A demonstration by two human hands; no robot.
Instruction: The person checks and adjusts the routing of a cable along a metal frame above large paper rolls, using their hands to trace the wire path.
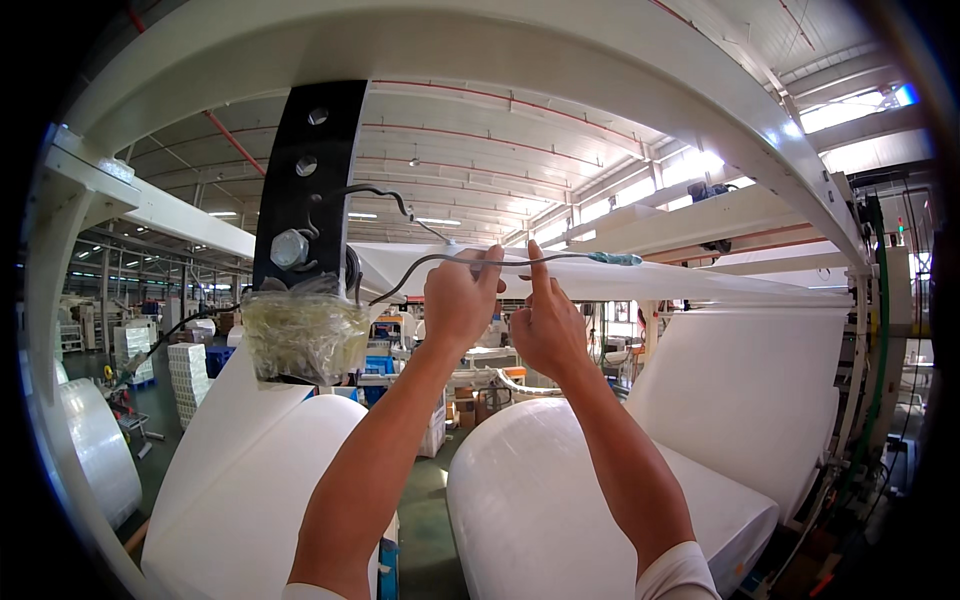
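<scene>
Both arms reach up and forward in the middle of the view. My left hand (462, 302) is closed, thumb and fingers drawn together; what they hold, if anything, is hidden. Beside it my right hand (552, 328) has its index finger stretched upward and its other fingers curled, their contents unseen. A thin dark wire (415, 264) runs from the black slotted bracket (312, 150) and crosses in front of the fingertips of both hands. Its far end is a greenish wrapped tip (615, 259). Behind the hands spans a white sheet (680, 280). A second wire (378, 190) bends down from the bracket toward that sheet.
Clear plastic wrapping (305, 335) covers the bracket's lower end, below a large bolt (289, 249). Big white rolls (540, 490) stand below my arms, another roll (100, 450) at far left. A white frame beam (560, 50) arches overhead. Green cable (876, 330) hangs at right.
</scene>
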